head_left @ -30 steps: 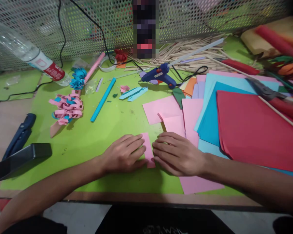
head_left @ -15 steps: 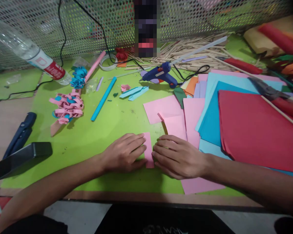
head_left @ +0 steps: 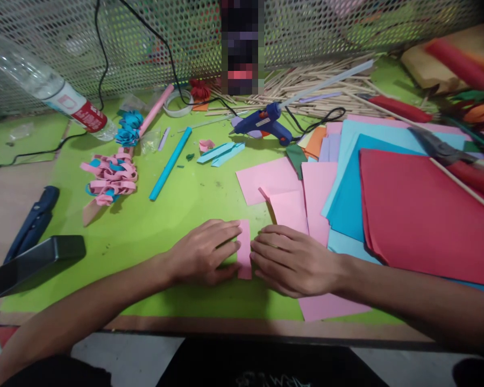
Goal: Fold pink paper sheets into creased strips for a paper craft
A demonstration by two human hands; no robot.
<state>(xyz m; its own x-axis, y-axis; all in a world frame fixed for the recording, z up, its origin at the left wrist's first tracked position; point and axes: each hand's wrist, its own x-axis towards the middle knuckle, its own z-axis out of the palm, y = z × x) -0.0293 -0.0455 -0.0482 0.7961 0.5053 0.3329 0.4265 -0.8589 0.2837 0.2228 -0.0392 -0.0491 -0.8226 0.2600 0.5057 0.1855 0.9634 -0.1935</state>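
Observation:
A folded strip of pink paper (head_left: 244, 250) lies upright between my hands on the green tabletop. My left hand (head_left: 205, 252) is open, palm down, with outstretched fingertips resting on the strip's left edge. On the other side, my right hand (head_left: 294, 260) is open too, its fingers laid flat side by side and their tips at the strip's right edge. Behind the right hand are pink paper sheets (head_left: 268, 180), one with a raised, curled edge. Another pink sheet (head_left: 333, 307) shows partly under the right forearm.
Right: stacked red paper (head_left: 427, 215), blue paper (head_left: 349, 204) and pliers (head_left: 435, 148). Behind: a blue glue gun (head_left: 262, 123) with a cord, and wooden sticks (head_left: 318, 80). Left: a pink-and-blue paper chain (head_left: 113, 174), a blue paper tube (head_left: 170, 164), a bottle (head_left: 72, 105), a stapler (head_left: 32, 223) and a black box (head_left: 38, 266).
The lower end of the pink strip has shifted slightly left. Both hands stay nearly in place, with the left fingertips moved only a little.

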